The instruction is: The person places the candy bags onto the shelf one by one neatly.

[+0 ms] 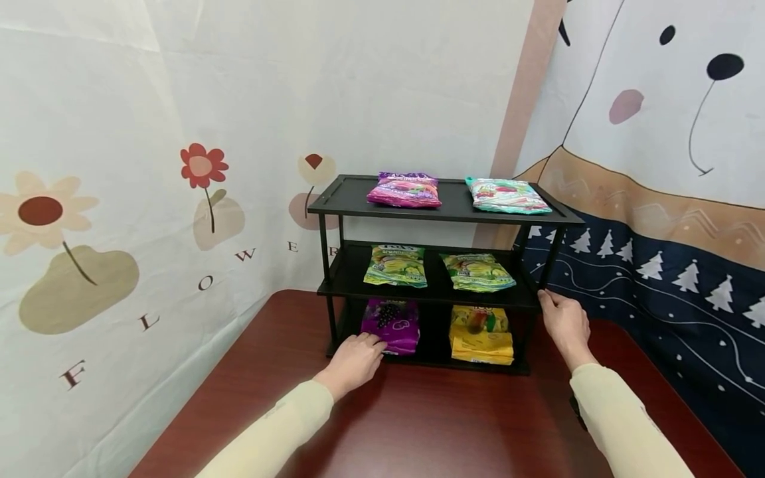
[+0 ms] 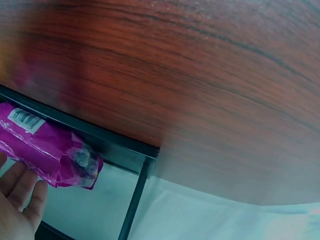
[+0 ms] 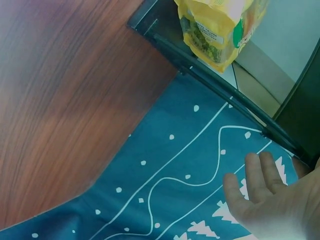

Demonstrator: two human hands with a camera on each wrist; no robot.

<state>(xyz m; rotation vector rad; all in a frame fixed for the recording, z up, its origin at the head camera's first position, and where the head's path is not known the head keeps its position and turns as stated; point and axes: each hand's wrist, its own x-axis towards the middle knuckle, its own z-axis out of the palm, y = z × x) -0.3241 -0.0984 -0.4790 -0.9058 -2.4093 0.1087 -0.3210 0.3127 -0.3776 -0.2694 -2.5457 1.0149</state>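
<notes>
A purple candy bag with a grape picture [image 1: 391,325] stands at the left of the bottom shelf of a black three-tier rack [image 1: 436,295]. My left hand [image 1: 354,362] touches this bag's lower front left; in the left wrist view its fingers [image 2: 22,182] are fairly straight beside the purple bag [image 2: 47,147], thumb hidden. At the rack's right side, my right hand [image 1: 564,323] pinches the middle shelf's front corner by the post. Its other fingers [image 3: 255,175] stretch out loosely in the right wrist view. A yellow bag [image 1: 481,335] leans on the bottom shelf's right.
On the middle shelf lie two green bags, a left one [image 1: 396,265] and a right one [image 1: 478,272]. The top shelf carries a pink-purple bag [image 1: 405,190] and a teal-white bag [image 1: 506,196]. The rack stands on a reddish-brown table [image 1: 430,425], before printed cloth walls.
</notes>
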